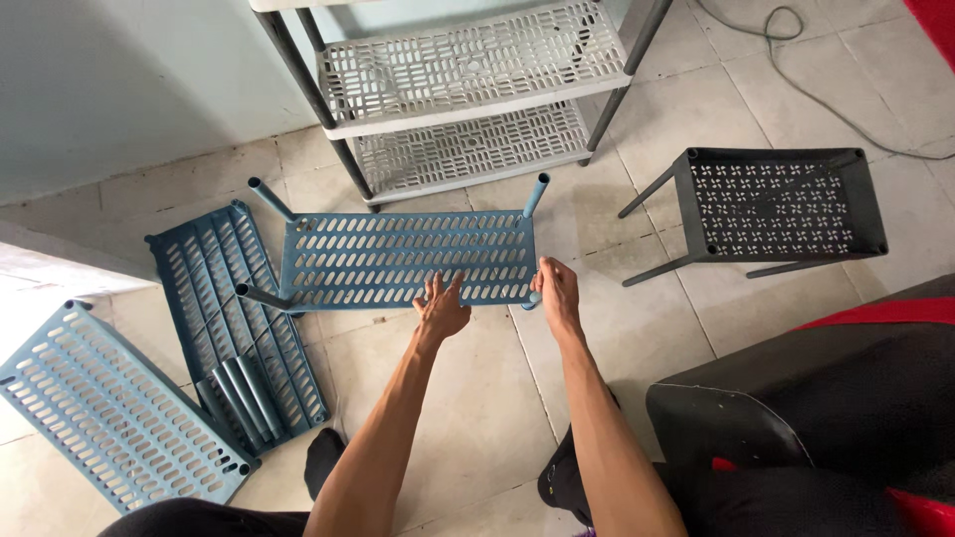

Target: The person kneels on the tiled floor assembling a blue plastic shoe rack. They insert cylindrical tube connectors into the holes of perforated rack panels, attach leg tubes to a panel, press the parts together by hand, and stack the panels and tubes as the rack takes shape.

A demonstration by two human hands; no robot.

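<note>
A blue slotted plastic shelf panel (398, 257) lies on the tiled floor with blue tube legs at its corners. One leg (536, 195) stands at the far right corner, another (269, 199) at the far left, a third (261, 296) at the near left. My left hand (440, 306) rests with fingers spread on the panel's near edge. My right hand (557, 290) grips the near right corner, where a leg end sits; the fingers hide the joint.
A second blue panel (234, 318) with several loose tubes (239, 398) lies to the left, a third (109, 413) at the lower left. A grey shelf rack (468, 89) stands behind. A black slotted stool (776, 204), a cable (796, 60) and a dark chair (796, 418) are at right.
</note>
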